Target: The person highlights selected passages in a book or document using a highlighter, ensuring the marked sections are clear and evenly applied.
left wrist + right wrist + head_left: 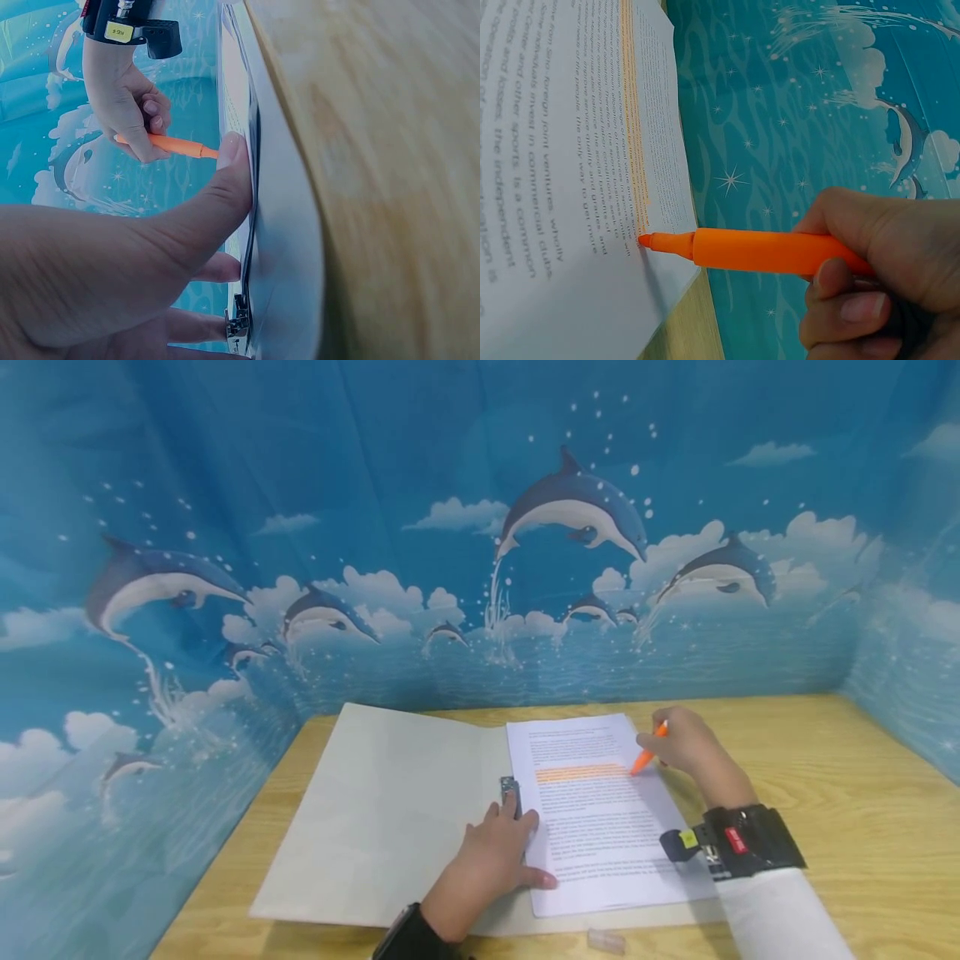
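Observation:
My right hand [688, 745] grips an orange highlighter [772, 251], its tip at the right end of an orange-marked band of text on the printed sheets [600, 835]. In the right wrist view the tip looks to be on or just over the paper. My left hand [491, 852] lies spread along the left edge of the sheets, thumb on the page and fingers by the metal clip [508, 787]. The sheets lie in an opened pale folder [390, 810]; its left cover is flat on the table.
A small translucent cap [606, 941] lies on the wooden table [862, 793] near the folder's front edge. Behind the table and at its sides hangs a blue curtain [420, 435] with dolphins. Both wrists wear black straps.

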Motion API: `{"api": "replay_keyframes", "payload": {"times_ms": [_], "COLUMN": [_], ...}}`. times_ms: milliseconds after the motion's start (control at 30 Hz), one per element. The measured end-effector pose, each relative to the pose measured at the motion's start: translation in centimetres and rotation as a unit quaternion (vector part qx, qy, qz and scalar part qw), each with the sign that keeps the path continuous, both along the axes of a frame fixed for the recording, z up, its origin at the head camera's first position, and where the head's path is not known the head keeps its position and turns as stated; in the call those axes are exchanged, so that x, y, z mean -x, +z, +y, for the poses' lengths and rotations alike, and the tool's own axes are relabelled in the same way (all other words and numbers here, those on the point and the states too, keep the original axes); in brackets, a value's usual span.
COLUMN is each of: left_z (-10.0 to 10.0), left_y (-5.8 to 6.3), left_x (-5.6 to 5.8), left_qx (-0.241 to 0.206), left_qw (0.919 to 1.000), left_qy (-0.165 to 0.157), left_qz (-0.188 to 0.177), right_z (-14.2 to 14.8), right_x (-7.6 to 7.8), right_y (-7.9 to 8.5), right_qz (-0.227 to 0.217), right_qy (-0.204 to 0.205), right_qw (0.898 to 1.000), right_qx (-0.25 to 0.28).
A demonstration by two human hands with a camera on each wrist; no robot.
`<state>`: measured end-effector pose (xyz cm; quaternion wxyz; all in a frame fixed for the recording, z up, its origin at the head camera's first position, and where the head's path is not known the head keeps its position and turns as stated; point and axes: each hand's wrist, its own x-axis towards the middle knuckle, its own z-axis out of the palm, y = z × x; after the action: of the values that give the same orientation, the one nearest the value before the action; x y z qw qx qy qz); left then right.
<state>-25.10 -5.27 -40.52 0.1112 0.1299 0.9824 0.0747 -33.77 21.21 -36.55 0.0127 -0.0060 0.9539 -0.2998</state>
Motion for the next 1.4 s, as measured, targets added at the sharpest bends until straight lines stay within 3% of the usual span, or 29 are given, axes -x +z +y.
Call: {"api": "replay_keyframes", "payload": {"times_ms": [567,733,1000,1167,1400], "left_z": [0.0,0.0,-0.2,-0.2,-0.1], "left_y": [-0.2,-0.3,0.0,0.1,0.3], "left_x": [-0.1,-0.1,0.1,0.2,0.2], "left_qx": [-0.010,-0.007,-0.002,0.002,0.012], "left_qw": [0.9999,0.9998,0.9998,0.9998,0.9998], "left_qy": [0.009,0.011,0.012,0.006,0.002], "left_qz": [-0.008,-0.012,-0.016,-0.017,-0.016], "right_z": [0.2,-0.2,-4.9,-8.1,-10.1], "right_x": [0.5,0.3,-0.9,-0.8,-0.5], "right_y": [-0.8,-0.4,1.5,-0.2,-1.8], "right_qz": [-0.012,0.004,0.075,0.080,0.136], "right_qy": [-0.007,0.012,0.043,0.064,0.058], "right_qw": [1.000,1.000,0.995,0.994,0.987], "right_qx": [-0.002,-0.003,0.040,0.039,0.060]}}
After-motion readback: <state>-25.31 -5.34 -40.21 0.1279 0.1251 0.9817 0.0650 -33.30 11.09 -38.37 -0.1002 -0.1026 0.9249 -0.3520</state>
